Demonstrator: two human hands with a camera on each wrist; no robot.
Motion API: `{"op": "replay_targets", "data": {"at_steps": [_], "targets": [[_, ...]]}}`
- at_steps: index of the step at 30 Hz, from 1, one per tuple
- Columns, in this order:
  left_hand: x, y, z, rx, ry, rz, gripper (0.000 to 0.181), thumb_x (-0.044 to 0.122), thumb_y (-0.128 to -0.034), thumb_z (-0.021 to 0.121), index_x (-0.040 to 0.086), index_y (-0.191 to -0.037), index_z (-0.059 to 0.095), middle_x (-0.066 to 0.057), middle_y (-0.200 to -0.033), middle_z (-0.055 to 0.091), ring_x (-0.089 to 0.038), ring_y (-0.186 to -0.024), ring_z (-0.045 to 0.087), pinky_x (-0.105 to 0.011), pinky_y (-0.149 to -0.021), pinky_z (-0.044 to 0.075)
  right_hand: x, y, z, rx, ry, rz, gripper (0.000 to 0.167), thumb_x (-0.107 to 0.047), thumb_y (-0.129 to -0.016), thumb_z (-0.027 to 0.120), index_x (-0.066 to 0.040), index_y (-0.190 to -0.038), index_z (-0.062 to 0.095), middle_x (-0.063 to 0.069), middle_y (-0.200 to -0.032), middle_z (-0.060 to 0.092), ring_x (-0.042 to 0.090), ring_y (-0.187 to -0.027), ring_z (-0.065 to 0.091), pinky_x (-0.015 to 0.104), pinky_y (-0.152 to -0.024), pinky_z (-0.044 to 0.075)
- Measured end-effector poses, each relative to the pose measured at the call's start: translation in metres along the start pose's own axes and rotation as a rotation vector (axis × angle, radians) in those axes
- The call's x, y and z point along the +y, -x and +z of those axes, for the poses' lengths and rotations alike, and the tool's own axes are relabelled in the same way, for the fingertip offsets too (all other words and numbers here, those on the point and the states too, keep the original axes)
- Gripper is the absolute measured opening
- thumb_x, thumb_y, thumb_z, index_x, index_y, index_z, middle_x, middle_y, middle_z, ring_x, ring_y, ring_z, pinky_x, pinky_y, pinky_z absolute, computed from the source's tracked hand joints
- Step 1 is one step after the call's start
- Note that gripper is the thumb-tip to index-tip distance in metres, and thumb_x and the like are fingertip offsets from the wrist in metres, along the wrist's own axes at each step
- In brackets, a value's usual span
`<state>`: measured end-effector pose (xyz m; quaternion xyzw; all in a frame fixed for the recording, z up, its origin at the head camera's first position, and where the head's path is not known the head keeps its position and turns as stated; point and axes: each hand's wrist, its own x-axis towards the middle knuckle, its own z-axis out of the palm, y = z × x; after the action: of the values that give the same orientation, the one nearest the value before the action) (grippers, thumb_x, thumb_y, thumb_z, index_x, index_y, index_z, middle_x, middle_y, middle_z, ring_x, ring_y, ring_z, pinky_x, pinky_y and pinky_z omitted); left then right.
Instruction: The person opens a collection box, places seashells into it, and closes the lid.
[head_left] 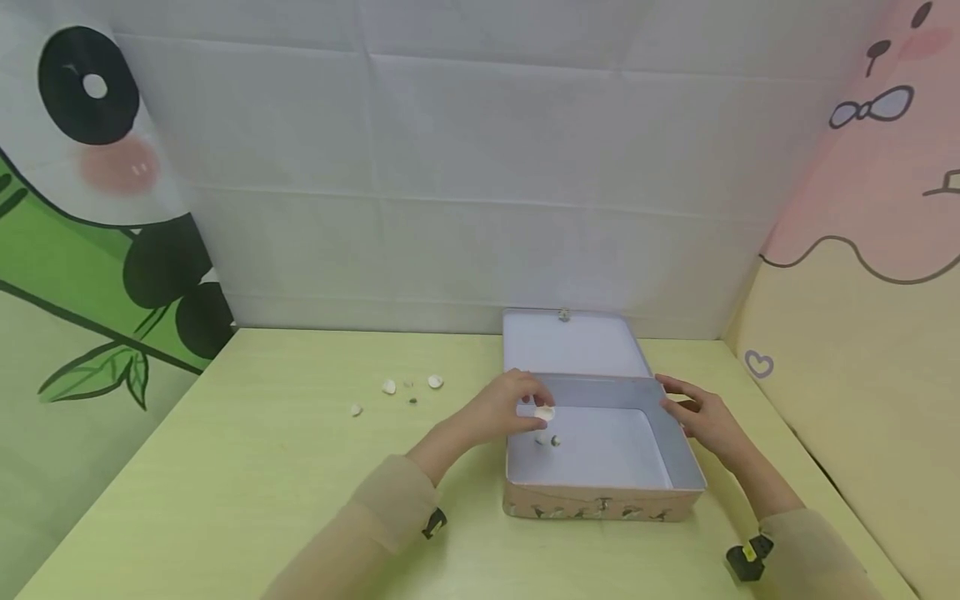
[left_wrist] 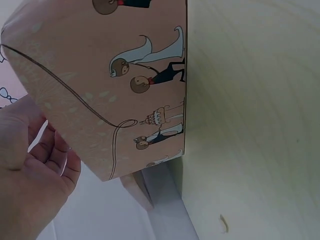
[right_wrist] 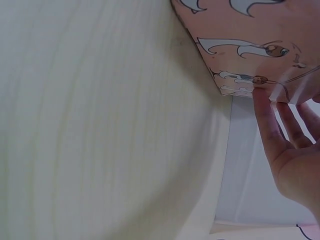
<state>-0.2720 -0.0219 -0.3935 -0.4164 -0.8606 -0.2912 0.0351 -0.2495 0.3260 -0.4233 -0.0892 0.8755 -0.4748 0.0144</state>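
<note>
A tin box (head_left: 600, 504) with a pale inside and printed wedding figures on its pinkish sides stands on the table, its lid (head_left: 573, 342) raised at the back. My left hand (head_left: 498, 408) is over the box's left part and pinches a small white seashell (head_left: 544, 412) between fingers and thumb. Below it, on the box floor, lie a white shell piece (head_left: 540, 439) and a darker small shell (head_left: 555, 441). On the right side, my right hand (head_left: 705, 421) touches the box wall near the back corner; its fingers (right_wrist: 267, 120) look fairly straight.
Left of the box, white shells (head_left: 435, 382) and smaller pieces, one dark (head_left: 412, 402), lie scattered on the yellow table (head_left: 225, 467). A white cloth wall (head_left: 480, 250) stands behind the table. Printed panels (head_left: 847, 333) flank both sides.
</note>
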Motion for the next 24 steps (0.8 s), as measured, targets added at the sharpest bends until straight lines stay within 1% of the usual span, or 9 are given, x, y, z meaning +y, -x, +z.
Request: {"op": "replay_targets", "data": {"at_steps": [2, 4, 7, 10, 16, 19, 24], "targets": [[0.0, 0.0, 0.003, -0.022, -0.028, -0.005, 0.023, 0.021, -0.0809, 0.075, 0.013, -0.101, 0.067, 0.004, -0.096, 0.064, -0.012, -0.093, 0.054, -0.026, -0.084, 0.044, 0.0, 0.0, 0.0, 0.001, 0.0, -0.002, 0.053, -0.026, -0.098, 0.052, -0.005, -0.144, 0.038, 0.028, -0.141, 0.038, 0.04, -0.112, 0.053, 0.029, -0.072, 0.055], [0.0, 0.0, 0.004, -0.035, -0.043, -0.008, 0.024, 0.021, -0.0814, 0.074, 0.012, -0.103, 0.067, 0.003, -0.097, 0.064, -0.013, -0.094, 0.054, -0.027, -0.086, 0.043, 0.0, 0.0, 0.0, 0.001, -0.005, -0.004, 0.053, -0.026, -0.097, 0.053, -0.005, -0.144, 0.038, 0.028, -0.141, 0.038, 0.039, -0.111, 0.054, 0.028, -0.071, 0.055], [0.001, 0.001, 0.004, -0.036, -0.048, -0.009, 0.024, 0.021, -0.0818, 0.074, 0.011, -0.103, 0.067, 0.001, -0.097, 0.065, -0.014, -0.096, 0.054, -0.028, -0.087, 0.043, 0.001, 0.0, 0.0, 0.0, -0.006, -0.006, 0.053, -0.026, -0.098, 0.052, -0.005, -0.144, 0.038, 0.028, -0.141, 0.038, 0.04, -0.112, 0.053, 0.028, -0.071, 0.055], [0.001, 0.002, 0.002, -0.031, -0.05, -0.026, 0.025, 0.021, -0.0823, 0.074, 0.01, -0.104, 0.067, 0.0, -0.099, 0.065, -0.015, -0.097, 0.054, -0.028, -0.088, 0.044, 0.0, 0.0, 0.0, -0.001, -0.002, -0.007, 0.053, -0.026, -0.098, 0.052, -0.005, -0.144, 0.037, 0.028, -0.141, 0.039, 0.041, -0.112, 0.053, 0.029, -0.072, 0.055], [0.001, 0.011, -0.008, -0.005, -0.021, -0.067, 0.029, 0.021, -0.0824, 0.073, 0.009, -0.107, 0.067, 0.001, -0.103, 0.064, -0.019, -0.1, 0.057, -0.03, -0.088, 0.045, 0.0, 0.0, 0.0, -0.001, 0.001, -0.007, 0.054, -0.029, -0.097, 0.053, -0.005, -0.144, 0.038, 0.028, -0.141, 0.038, 0.041, -0.112, 0.053, 0.029, -0.072, 0.055], [-0.001, 0.017, -0.015, 0.012, 0.005, -0.088, 0.031, 0.021, -0.0823, 0.074, 0.01, -0.11, 0.066, 0.0, -0.106, 0.063, -0.02, -0.1, 0.056, -0.032, -0.088, 0.045, 0.001, -0.001, 0.0, -0.001, -0.001, -0.005, 0.054, -0.029, -0.097, 0.053, -0.006, -0.144, 0.038, 0.028, -0.142, 0.038, 0.041, -0.112, 0.053, 0.029, -0.072, 0.055], [-0.006, 0.03, -0.026, 0.043, 0.031, -0.102, 0.034, 0.021, -0.0824, 0.074, 0.011, -0.113, 0.064, 0.001, -0.111, 0.063, -0.018, -0.102, 0.054, -0.034, -0.091, 0.044, 0.001, -0.001, 0.0, -0.003, -0.002, -0.003, 0.053, -0.027, -0.098, 0.052, -0.006, -0.144, 0.037, 0.027, -0.142, 0.038, 0.041, -0.113, 0.053, 0.028, -0.071, 0.055]]}}
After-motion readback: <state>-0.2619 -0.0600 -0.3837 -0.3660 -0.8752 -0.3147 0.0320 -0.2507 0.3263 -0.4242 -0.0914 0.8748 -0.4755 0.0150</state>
